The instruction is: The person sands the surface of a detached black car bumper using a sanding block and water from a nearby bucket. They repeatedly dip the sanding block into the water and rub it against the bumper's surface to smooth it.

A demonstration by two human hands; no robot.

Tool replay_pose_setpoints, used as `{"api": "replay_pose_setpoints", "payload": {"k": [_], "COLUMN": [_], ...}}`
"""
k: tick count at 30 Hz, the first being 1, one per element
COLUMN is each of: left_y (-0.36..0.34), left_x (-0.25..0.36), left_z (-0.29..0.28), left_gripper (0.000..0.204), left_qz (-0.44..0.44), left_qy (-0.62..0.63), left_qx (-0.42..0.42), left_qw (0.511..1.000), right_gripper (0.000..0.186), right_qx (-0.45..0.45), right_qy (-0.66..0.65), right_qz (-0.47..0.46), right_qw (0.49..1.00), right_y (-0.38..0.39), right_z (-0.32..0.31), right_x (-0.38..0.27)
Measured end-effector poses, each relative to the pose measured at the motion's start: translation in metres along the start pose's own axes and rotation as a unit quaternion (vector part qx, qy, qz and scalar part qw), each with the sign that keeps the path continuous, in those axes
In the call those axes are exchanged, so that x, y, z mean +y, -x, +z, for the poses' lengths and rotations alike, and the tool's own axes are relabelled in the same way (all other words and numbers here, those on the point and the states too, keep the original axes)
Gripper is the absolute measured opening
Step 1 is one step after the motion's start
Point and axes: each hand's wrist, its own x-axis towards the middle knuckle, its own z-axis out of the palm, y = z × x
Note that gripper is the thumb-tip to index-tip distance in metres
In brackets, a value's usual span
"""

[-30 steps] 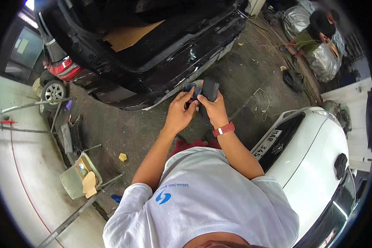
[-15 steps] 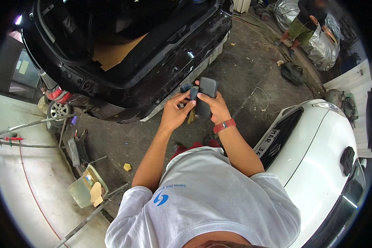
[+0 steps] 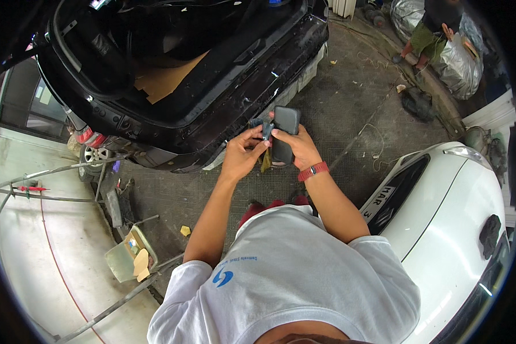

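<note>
Right fingers (image 3: 278,133) hold black slab (image 3: 286,119), shirt (image 3: 304,258) bearing lettering (image 3: 239,261)

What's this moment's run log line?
left hand: pinching small dark piece; right hand: holding black rectangular object; nearby: black car, white car

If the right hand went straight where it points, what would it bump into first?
Probably the dark car's back end, beyond the black block that the right hand holds. How far off is hard to tell.
</note>
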Motion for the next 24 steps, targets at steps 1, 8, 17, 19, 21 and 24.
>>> {"api": "replay_pose_setpoints", "payload": {"k": [1, 8, 17, 19, 21, 24], "left_y": [-0.001, -0.002, -0.018, -0.022, -0.028, -0.033], "left_x": [-0.002, 0.015, 0.022, 0.02, 0.018, 0.022], "left_z": [0.001, 0.013, 0.012, 0.011, 0.013, 0.017], "left_gripper": [0.054, 0.06, 0.049, 0.049, 0.049, 0.05], "left_qz": [0.002, 0.009, 0.031, 0.026, 0.026, 0.028], "left_qy": [0.002, -0.013, -0.003, -0.003, -0.001, -0.044], "left_qx": [0.007, 0.054, 0.027, 0.023, 0.02, 0.028], "left_qw": [1.0, 0.998, 0.999, 0.999, 0.999, 0.998], "right_gripper": [0.058, 0.051, 0.049, 0.049, 0.05, 0.051], "right_qx": [-0.007, 0.033, 0.01, 0.013, 0.017, 0.025], "right_qy": [-0.005, -0.027, -0.059, -0.045, -0.044, -0.039], "right_qz": [0.003, -0.013, 0.006, -0.001, -0.001, -0.014], "right_qw": [1.0, 0.999, 0.998, 0.999, 0.999, 0.999], "right_y": [0.0, -0.002, -0.011, -0.013, -0.016, -0.019], "right_z": [-0.002, 0.005, 0.0, -0.001, -0.003, -0.007], "right_x": [-0.001, -0.006, -0.023, -0.025, -0.027, -0.029]}}
